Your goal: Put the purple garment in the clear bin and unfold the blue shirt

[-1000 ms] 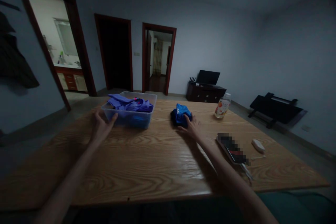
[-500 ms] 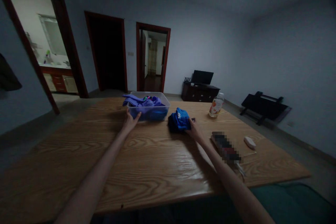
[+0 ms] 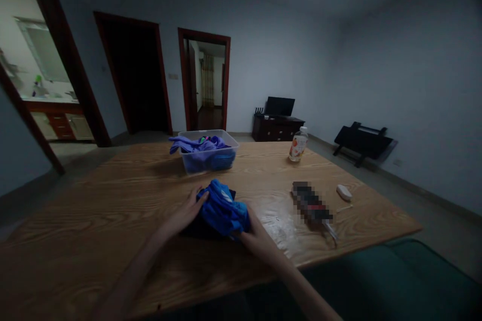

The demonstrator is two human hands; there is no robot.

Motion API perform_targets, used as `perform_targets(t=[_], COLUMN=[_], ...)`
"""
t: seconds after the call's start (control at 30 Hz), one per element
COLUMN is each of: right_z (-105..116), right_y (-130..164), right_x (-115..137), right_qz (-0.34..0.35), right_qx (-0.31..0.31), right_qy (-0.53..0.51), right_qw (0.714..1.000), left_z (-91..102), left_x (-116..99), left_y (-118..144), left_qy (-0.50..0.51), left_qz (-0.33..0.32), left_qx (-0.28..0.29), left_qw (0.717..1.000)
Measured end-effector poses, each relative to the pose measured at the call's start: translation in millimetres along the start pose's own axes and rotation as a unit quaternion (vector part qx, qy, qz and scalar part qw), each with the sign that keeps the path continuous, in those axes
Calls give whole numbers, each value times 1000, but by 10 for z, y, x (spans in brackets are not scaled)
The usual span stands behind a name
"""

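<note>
Pulled nearer, blue garment (image 3: 223, 209) — between left hand (image 3: 187, 212), right hand (image 3: 253, 233).

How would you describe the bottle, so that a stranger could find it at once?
Start at the wooden table and go to its far right edge, beyond the clear plastic bin of purple clothes. The bottle stands upright there, alone; it is the only clear container with a white cap and an orange label.

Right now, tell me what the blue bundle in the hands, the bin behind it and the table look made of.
Blue bundle: soft cloth, probably a knit garment; it creases and sags between the hands.
Bin: clear, slightly glossy plastic; the purple clothes show through its wall.
Table: wood or wood veneer, varnished; bold grain with a sheen near the right hand.
</note>
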State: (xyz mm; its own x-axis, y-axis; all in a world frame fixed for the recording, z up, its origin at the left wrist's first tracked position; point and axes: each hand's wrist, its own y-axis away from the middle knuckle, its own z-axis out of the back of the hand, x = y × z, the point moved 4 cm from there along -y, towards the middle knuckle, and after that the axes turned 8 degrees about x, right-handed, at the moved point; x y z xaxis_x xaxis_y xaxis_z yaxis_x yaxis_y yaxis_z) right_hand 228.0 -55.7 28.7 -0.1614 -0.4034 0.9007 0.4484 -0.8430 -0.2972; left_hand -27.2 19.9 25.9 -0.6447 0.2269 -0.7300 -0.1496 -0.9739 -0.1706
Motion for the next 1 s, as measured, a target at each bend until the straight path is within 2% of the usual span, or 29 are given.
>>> perform_targets(t=[0.07, 0.2, 0.27, 0.33, 0.4, 0.47, 0.53, 0.67, 0.87, 0.93, 1.0], right_z=[-153, -250, -239, -226, -219, -222, -221, -188, -34, 53, 133], right_y=[84, 213, 227, 224, 233, 263, 304, 355, 362, 390, 431], right_x=[5, 54, 105, 146, 141, 71, -49, -248, -267, -325, -429], right_qz=[-6, -34, -47, -55, -66, -84, -112, -155, -151, -146, -149], right_qx=[4, -17, -11, 9, 26, 35, 24, -51, -159, -201, -248], right_qy=[-36, -13, -18, -33, -43, -54, -60, -42, -75, -119, -140], right_qw=[999, 999, 999, 998, 997, 994, 992, 986, 973, 961, 947], left_z=[-18, -136, -258, -331, -352, -347, -342, -372, -379, -364, -326], left_x=[39, 301, 362, 347, 286, 243, 260, 346, 356, 375, 433], left_y=[385, 1086, 1270, 1305, 1223, 1098, 1011, 1069, 1280, 1284, 1274], left_qy=[33, 5, -39, -72, -89, -95, -103, -90, 8, 43, 59], left_qz=[-14, 16, 22, 24, 7, -11, -1, 3, -16, 9, 55], left_qx=[38, -57, -68, -83, -100, -113, -125, -140, -121, -119, -152], left_qw=[999, 998, 997, 994, 991, 989, 987, 986, 992, 992, 985])
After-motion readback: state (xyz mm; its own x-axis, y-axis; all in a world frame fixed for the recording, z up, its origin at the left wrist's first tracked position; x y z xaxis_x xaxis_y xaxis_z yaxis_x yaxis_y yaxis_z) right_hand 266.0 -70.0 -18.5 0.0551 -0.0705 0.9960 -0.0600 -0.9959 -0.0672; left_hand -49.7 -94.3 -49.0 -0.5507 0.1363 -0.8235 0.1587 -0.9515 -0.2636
